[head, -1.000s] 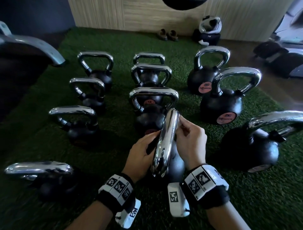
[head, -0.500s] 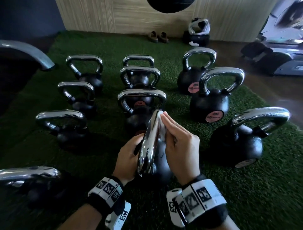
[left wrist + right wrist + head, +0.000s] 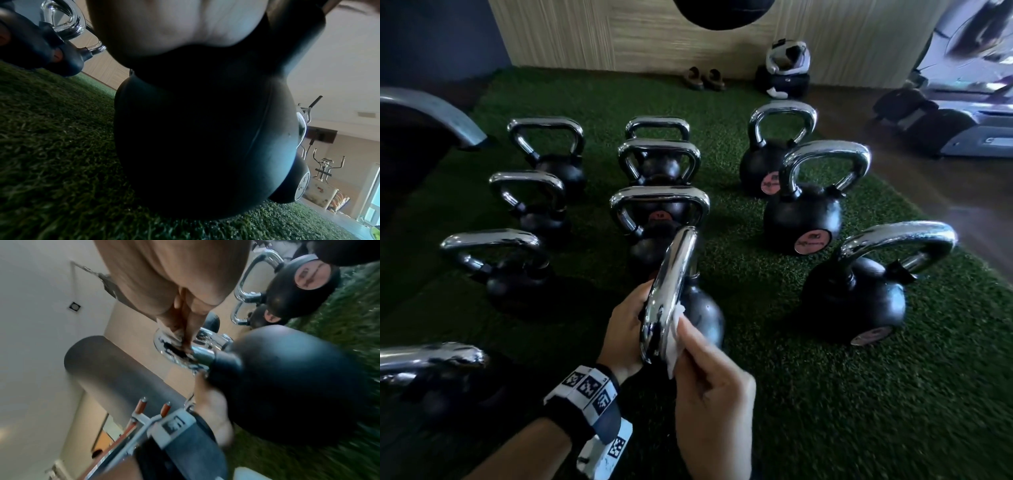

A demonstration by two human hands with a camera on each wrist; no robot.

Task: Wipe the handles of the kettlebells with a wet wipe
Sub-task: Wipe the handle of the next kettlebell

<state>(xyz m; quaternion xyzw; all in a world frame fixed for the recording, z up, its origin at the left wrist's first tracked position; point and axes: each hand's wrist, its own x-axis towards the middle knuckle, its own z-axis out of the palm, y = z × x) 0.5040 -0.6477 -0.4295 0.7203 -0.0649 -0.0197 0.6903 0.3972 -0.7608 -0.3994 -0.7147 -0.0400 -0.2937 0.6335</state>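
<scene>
While sitting on the green turf (image 3: 808,394) in the middle row, nearest kettlebell (image 3: 702,311) getting its chrome handle (image 3: 671,294) cleaned. Left hand (image 3: 623,329) wrapped round the handle's near left side, steadying it. Right hand (image 3: 712,394) pinching a white wet wipe (image 3: 676,339) against the handle's lower right. Plenty more kettlebells (image 3: 801,212) lined up around.
</scene>
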